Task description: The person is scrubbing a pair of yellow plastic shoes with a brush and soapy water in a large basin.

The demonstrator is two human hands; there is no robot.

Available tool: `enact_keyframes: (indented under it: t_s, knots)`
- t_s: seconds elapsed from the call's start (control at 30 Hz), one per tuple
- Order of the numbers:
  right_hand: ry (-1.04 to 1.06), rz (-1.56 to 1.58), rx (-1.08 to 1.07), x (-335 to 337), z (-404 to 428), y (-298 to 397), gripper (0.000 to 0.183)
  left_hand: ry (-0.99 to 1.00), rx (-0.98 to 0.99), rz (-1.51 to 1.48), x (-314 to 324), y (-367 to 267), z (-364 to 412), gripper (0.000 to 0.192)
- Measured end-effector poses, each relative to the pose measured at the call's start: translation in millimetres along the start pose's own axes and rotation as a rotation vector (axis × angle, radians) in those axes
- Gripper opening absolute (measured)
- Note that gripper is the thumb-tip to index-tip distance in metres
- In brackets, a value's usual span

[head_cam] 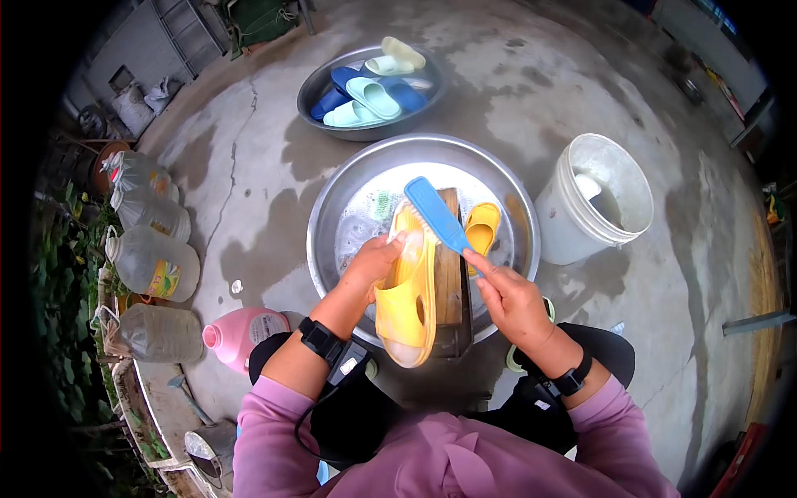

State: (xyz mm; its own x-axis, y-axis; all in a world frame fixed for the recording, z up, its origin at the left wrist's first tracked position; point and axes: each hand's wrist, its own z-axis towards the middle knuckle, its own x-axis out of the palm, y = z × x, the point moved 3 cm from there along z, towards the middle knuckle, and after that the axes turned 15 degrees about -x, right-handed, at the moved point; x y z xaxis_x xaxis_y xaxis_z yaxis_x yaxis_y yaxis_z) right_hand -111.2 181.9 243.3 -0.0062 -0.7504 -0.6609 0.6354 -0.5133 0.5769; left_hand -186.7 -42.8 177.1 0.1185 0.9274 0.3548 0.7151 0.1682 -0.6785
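Note:
My left hand [375, 261] grips a yellow slide sandal [406, 305] by the side of its sole, thumb on the wet, foamy footbed. In my right hand [514, 299] is the handle of a blue plastic scrub brush [439, 215], its pale bristles against the sandal's heel end. Beneath the sandal a wooden board [449, 283] leans inside a large metal basin [333, 187]. Suds and water [367, 205] fill the basin's floor. Another yellow slide sandal [483, 227] rests in the basin to the right of the board.
Behind stands a second metal basin [373, 132] with several blue, mint and cream slippers [373, 96]. A white plastic bucket [566, 218] holding liquid is at the right. On the left are a pink bottle [246, 336], several clear plastic jugs [155, 264] and a planter edge [146, 417].

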Motion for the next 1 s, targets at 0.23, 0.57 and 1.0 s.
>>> enact_keyframes:
  t_s: [0.23,0.57,1.0]
  knots:
    - [0.003,0.025,-0.005,6.7,-7.0,1.6,0.048,-0.003,-0.049,-0.025,-4.4,-5.4,2.2,0.035]
    - [0.035,0.025,-0.016,4.4,-5.6,3.1,0.047,-0.047,-0.037,0.051,-11.0,-6.0,2.1,0.034]
    - [0.054,0.055,-0.003,4.6,-15.7,7.3,0.046,-0.057,-0.059,0.114,-7.9,-8.1,-1.6,0.033]
